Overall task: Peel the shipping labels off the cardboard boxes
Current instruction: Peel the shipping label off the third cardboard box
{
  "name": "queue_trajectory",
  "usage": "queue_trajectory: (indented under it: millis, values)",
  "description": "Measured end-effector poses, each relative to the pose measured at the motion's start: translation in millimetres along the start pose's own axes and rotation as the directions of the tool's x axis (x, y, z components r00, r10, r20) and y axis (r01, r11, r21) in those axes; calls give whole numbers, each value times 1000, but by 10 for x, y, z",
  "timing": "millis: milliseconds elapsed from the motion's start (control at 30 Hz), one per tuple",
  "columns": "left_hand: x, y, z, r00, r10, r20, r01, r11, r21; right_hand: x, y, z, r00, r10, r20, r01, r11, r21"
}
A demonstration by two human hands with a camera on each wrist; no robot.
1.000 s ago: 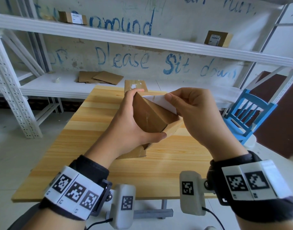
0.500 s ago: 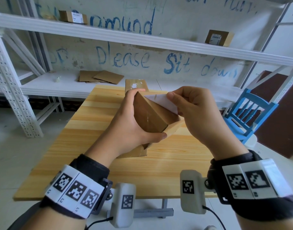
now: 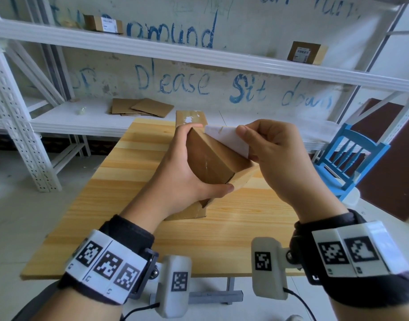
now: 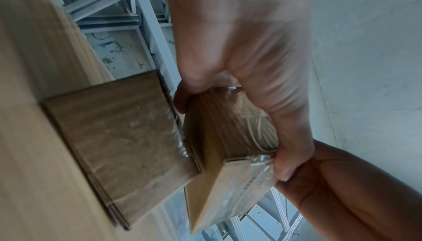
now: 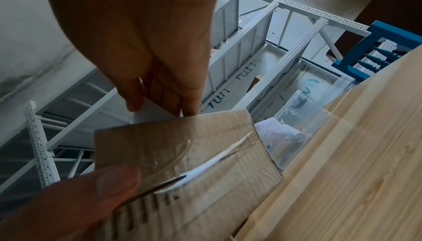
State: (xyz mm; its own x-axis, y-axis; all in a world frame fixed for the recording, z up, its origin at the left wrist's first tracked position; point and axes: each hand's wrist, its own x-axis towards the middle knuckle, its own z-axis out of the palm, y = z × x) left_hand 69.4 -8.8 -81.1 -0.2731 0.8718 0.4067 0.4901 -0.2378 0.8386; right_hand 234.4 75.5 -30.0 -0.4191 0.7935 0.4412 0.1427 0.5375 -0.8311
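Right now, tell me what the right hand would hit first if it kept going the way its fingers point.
Probably the left hand's fingertips on the held box: the right hand, pinching the label, points leftward at them, though depth is unclear.

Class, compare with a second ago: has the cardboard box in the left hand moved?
No. The cardboard box in the left hand still has its top corner just below the far box at the table edge.

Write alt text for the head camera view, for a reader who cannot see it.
Above a wooden table, the left hand holds a tilted cardboard box while the right hand pinches a white shipping label partly lifted off it. Another box lies beneath on the table; two labelled boxes sit on the white shelving behind.
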Motion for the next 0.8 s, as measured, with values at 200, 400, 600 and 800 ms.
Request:
queue_trajectory:
  millis: [200, 400, 600, 800]
  values:
    - [9, -10, 17, 1000, 0, -10, 0, 1000, -5, 0, 8, -1, 1000, -7, 1, 7, 1000, 5]
    - [12, -16, 18, 1000, 3, -10, -3, 1000, -10, -3, -3, -22, 1000, -9, -15, 9, 1000, 13]
    - [9, -11, 17, 1000, 6, 5, -6, 1000, -9, 14, 54, -36, 999, -14, -31, 15, 1000, 25]
    - [4, 0, 10, 1000, 2, 11, -2, 1000, 0, 37, 95, -27, 999, -18, -33, 19, 1000, 24]
